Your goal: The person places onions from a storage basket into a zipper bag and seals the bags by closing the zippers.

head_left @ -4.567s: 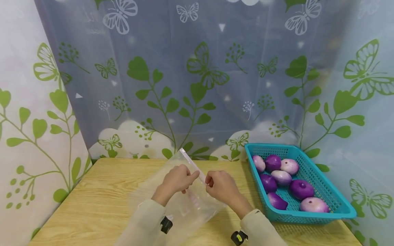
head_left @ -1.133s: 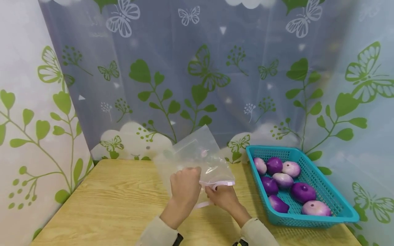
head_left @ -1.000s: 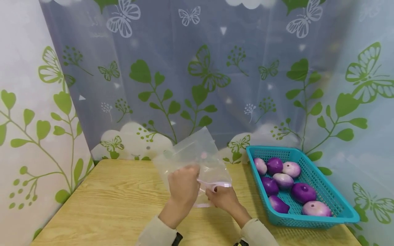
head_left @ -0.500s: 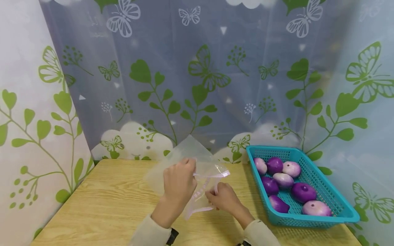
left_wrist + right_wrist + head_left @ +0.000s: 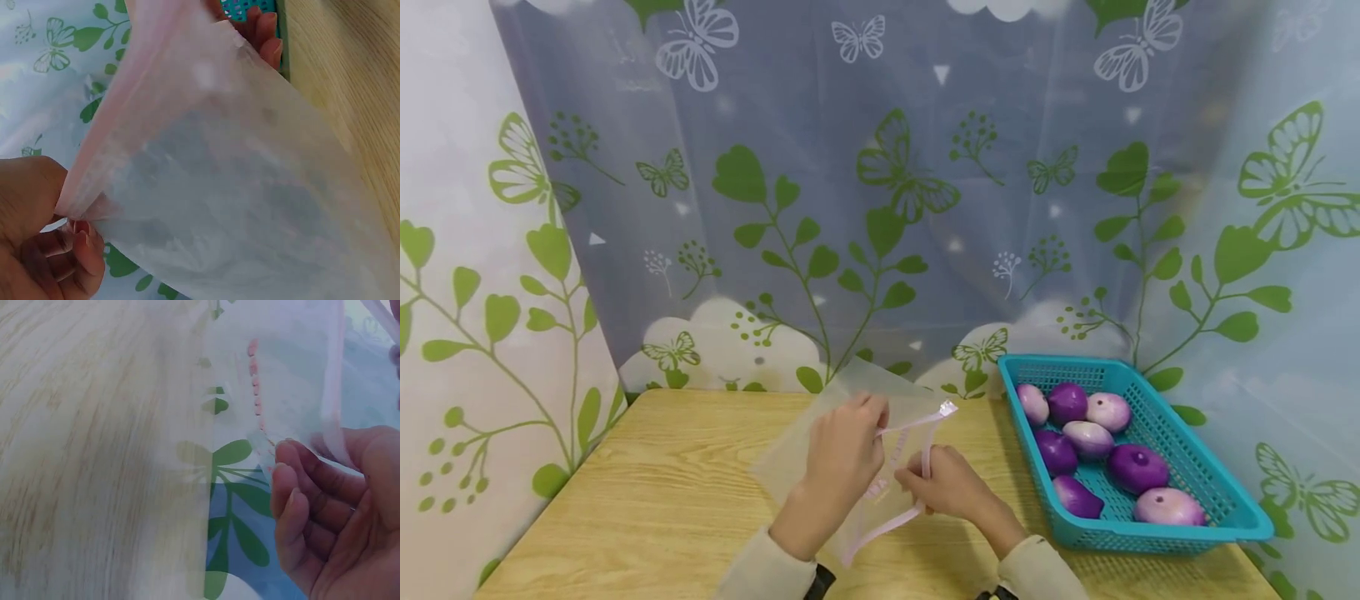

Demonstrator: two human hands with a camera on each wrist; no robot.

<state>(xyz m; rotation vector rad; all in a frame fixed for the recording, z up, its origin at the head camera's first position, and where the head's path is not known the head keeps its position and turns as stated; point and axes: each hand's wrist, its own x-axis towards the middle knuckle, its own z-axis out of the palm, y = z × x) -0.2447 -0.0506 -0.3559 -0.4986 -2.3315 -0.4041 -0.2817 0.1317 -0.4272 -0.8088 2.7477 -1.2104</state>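
Note:
A clear plastic zip bag (image 5: 880,385) with pink edging along its mouth and pink printing hangs between both hands, over the wooden table. My left hand (image 5: 844,450) pinches one side of the pink rim between thumb and fingers, also plain in the left wrist view. Opposite it, my right hand (image 5: 957,487) pinches the other side, its remaining fingers loosely curled in the right wrist view. The mouth is spread apart between the hands, and a white tab (image 5: 948,408) shows at its upper right corner. Nothing shows inside the bag.
Right of the hands stands a teal perforated basket (image 5: 1255,523) holding several purple onions (image 5: 1138,467) and paler ones (image 5: 1170,507). The wooden table (image 5: 647,500) extends to the left. A patterned curtain (image 5: 985,275) borders it behind and at the sides.
Lifted off the table earlier, the bag has since come down from its raised position. Its mouth has spread wider as the two hands hold opposite rims; the basket has stayed put.

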